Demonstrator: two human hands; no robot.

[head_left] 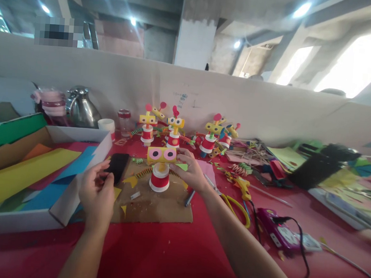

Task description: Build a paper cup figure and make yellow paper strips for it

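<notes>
At the far left, a white box (116, 135) of coloured paper sits on the red tabletop (152, 255). Next comes the left hand (98, 188), half open with fingers loosely bent, beside a dark flat object (119, 168). Between the hands, nearer the right, the paper-cup figure (159, 180) stands upright on brown cardboard (161, 211). The right hand (189, 169) has its fingertips at the right end of the figure's yellow head (161, 152); whether they grip it, I cannot tell. Farther right lie yellow-handled scissors (247, 219) and a yellow glue gun (243, 188)

Hands (98, 188) flank a cup figure (159, 181) on cardboard (164, 210).
</notes>
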